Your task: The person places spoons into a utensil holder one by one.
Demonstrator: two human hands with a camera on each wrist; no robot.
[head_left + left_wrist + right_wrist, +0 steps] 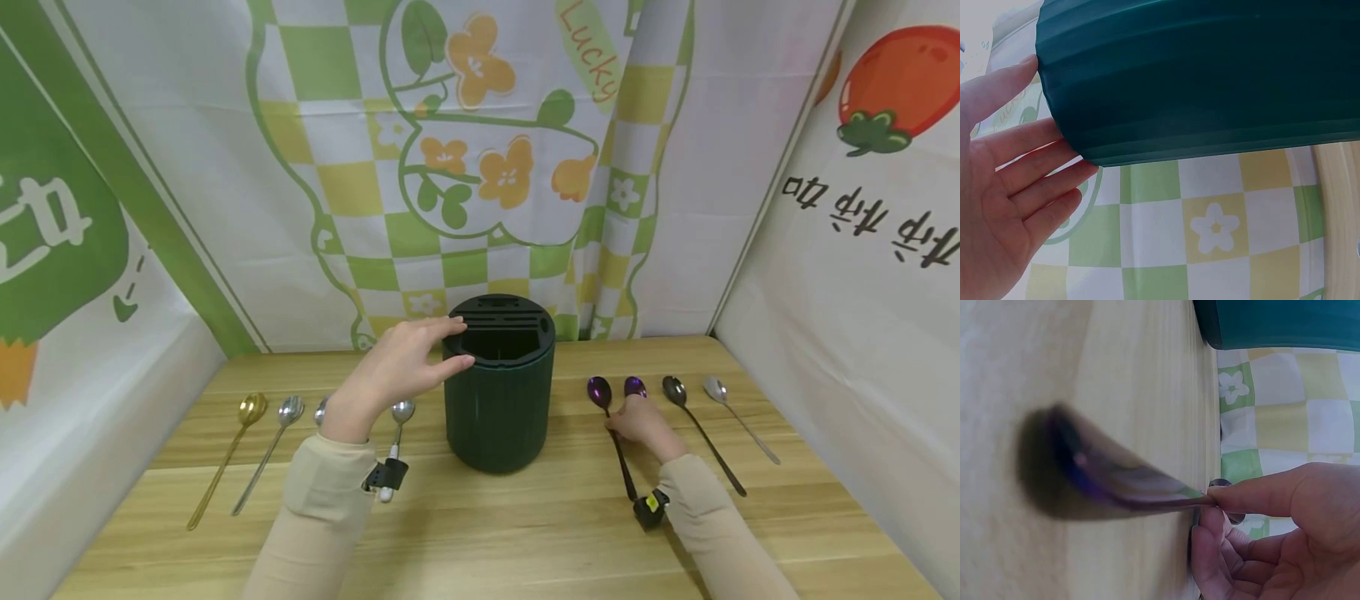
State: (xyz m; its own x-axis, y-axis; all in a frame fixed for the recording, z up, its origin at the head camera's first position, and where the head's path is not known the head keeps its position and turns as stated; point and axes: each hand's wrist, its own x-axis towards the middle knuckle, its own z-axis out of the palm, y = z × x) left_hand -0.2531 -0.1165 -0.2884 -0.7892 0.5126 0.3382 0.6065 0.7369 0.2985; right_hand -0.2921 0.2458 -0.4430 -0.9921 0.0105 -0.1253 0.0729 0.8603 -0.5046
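Note:
A dark green ribbed utensil holder [498, 417] stands upright mid-table, its black top slotted, with a wide opening in front. My left hand [397, 362] rests thumb and fingertips on its left rim; in the left wrist view the fingers [1038, 153] lie fairly straight against the edge. At the right, my right hand [643, 423] pinches the handle of a purple spoon [635, 386] between thumb and forefinger. Close to the right wrist camera, that spoon's handle [1129, 481] looks blurred and slants up from the wood. Another purple spoon [598, 392] lies just left of this hand.
Right of my right hand lie a black spoon [675, 390] and a silver spoon [716, 389]. On the left are a gold spoon [252, 408], a silver spoon [290, 410], one partly hidden by my left arm, and a spoon with a white handle end [402, 411]. A patterned curtain [480, 275] hangs behind.

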